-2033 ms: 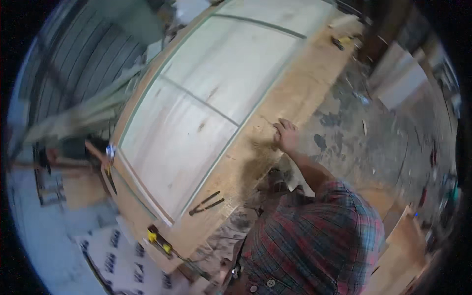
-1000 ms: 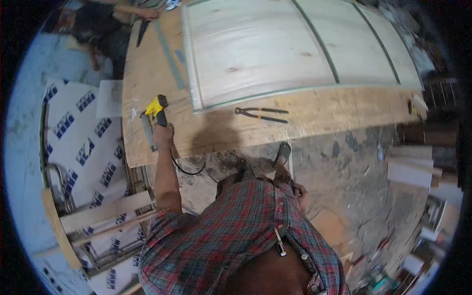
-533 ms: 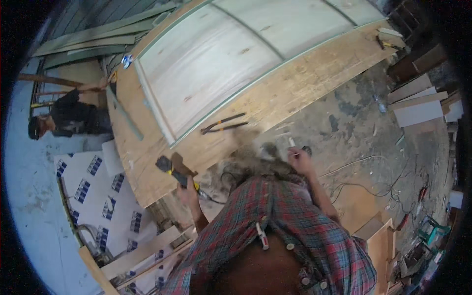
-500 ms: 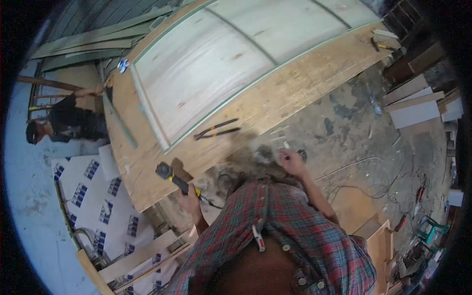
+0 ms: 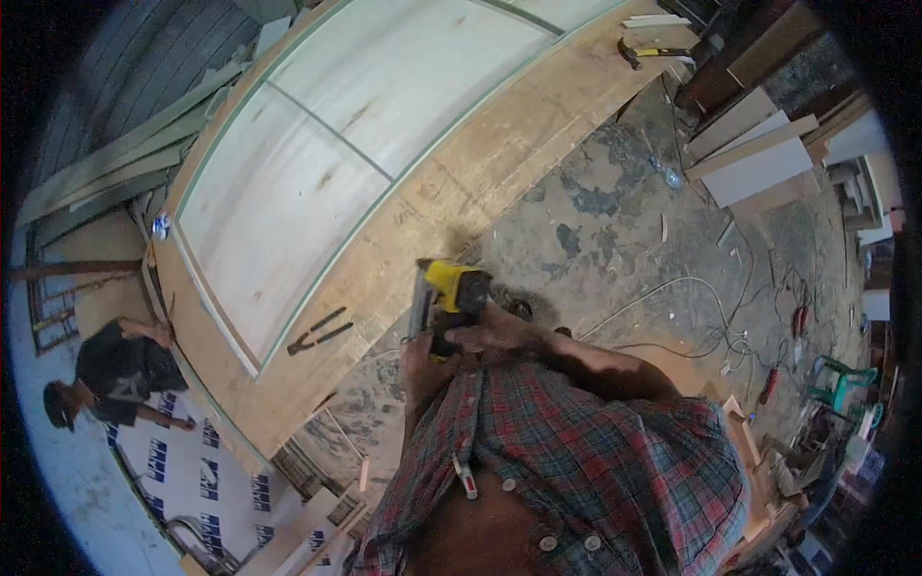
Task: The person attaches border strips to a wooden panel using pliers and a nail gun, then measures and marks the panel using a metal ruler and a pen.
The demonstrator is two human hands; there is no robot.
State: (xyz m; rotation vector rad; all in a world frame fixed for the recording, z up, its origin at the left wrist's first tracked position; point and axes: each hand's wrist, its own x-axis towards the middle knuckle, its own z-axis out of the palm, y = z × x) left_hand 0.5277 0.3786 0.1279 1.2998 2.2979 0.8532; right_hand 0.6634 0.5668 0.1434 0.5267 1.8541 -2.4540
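Note:
In front of my chest, past the bench's near edge, I hold a yellow and black nail gun with a grey metal magazine along its left side. My right hand is closed at its black handle end. My left hand grips the lower end of the magazine; part of its fingers is hidden. Beyond the tool, on the wooden workbench, lies a large pale panel edged with green strips. A pair of long-handled pincers rests near the panel's near corner, handles spread.
A hammer lies at the bench's far right end. Another person in dark clothes stands at the left end. White boards lean at the right. A cable loops over the stained floor. Loose strips lie at the far left.
The nail gun has swung from my left side to my front, and my right hand has come onto it. My view has shifted right along the bench. The other person's arm has lowered.

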